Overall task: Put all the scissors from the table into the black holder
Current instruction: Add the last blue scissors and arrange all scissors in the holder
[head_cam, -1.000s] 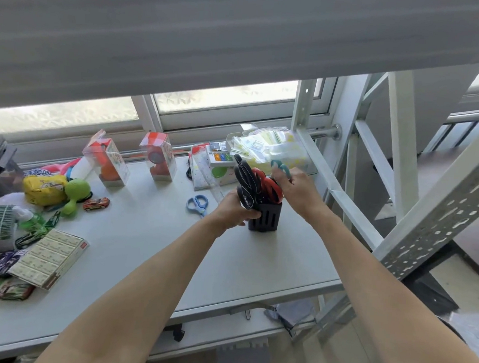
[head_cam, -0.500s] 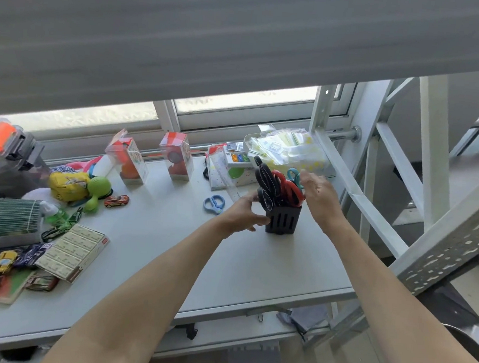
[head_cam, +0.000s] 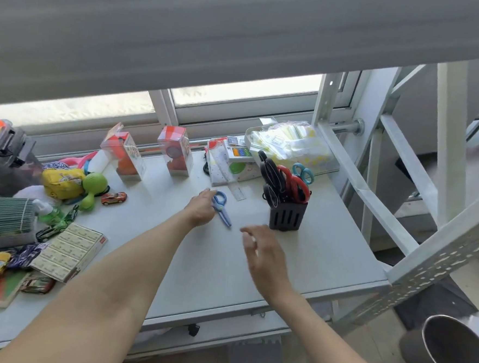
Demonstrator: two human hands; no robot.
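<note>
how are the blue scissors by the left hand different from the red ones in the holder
The blue scissors lie flat on the table, with the left hand on them; the red scissors stand handles-up in the black holder. The blue pair looks smaller, and its blades show, while the red pair's blades are hidden in the holder. Both have looped plastic handles.

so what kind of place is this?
Probably a workshop or storeroom set up for recording, not a home: a bare metal table under steel racking, by a window, strewn with boxed toys.
</note>
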